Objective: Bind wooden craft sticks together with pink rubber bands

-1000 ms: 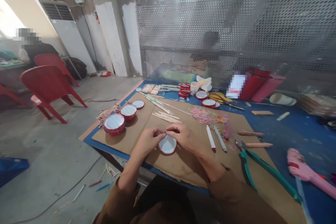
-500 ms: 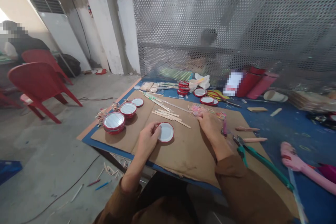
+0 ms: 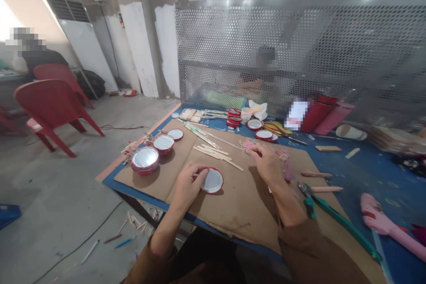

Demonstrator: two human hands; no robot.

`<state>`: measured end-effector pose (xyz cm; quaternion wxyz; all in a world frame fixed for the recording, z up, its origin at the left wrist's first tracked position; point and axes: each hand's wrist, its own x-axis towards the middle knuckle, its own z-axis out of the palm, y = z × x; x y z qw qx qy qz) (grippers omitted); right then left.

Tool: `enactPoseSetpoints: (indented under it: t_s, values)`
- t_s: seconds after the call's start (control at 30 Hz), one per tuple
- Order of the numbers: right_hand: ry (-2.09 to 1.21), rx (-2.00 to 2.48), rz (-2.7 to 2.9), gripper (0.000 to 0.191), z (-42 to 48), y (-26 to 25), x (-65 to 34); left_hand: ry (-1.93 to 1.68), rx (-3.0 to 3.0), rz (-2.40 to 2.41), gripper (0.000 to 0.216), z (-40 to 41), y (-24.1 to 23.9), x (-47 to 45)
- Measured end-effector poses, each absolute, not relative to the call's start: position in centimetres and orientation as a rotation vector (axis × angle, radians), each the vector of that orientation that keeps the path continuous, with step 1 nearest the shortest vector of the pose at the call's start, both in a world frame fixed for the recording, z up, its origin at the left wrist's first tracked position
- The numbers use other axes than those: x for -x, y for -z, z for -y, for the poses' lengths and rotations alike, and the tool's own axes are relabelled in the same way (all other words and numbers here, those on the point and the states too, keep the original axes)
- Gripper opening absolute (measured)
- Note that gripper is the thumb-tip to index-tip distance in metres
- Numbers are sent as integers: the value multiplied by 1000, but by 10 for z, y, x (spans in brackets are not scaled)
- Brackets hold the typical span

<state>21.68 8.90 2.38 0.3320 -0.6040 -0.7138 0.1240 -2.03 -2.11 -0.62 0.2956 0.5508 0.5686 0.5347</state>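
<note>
My left hand (image 3: 190, 183) is closed on the edge of a red-rimmed jar lid (image 3: 213, 180), its pale inner side facing up, just above the cardboard (image 3: 239, 213). My right hand (image 3: 266, 163) has its fingers pinched at the near edge of a pile of small coloured rubber bands (image 3: 246, 143). What sits between those fingertips is too small to make out. Flat wooden craft sticks (image 3: 216, 153) lie between the two hands. Further left are stacked red-rimmed lids (image 3: 145, 159) with stick ends poking out beside them.
Green-handled pliers (image 3: 346, 219) and a pink glue gun (image 3: 382, 217) lie on the right. More lids (image 3: 264, 135), a red bottle (image 3: 319, 113) and a phone (image 3: 297, 114) are at the back, before a perforated metal screen (image 3: 216, 44). Red chairs (image 3: 56, 106) stand left; a person sits beyond.
The whole view has shifted slightly, so the table appears lower. My left hand still grips the lid; my right hand stays at the rubber bands, its fingers drawn a little closer together.
</note>
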Motion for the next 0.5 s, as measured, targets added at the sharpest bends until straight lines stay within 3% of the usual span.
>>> enactPoseSetpoints:
  t_s: [0.17,0.5]
  values:
    - [-976,1149,1903,25,-55,-17,-172,-1403,-1447,-1515,17,19,9,19]
    - [-1218,1016,1919,29,-39,-4,-148,-1334,-1622,-1416,25,22,8,21]
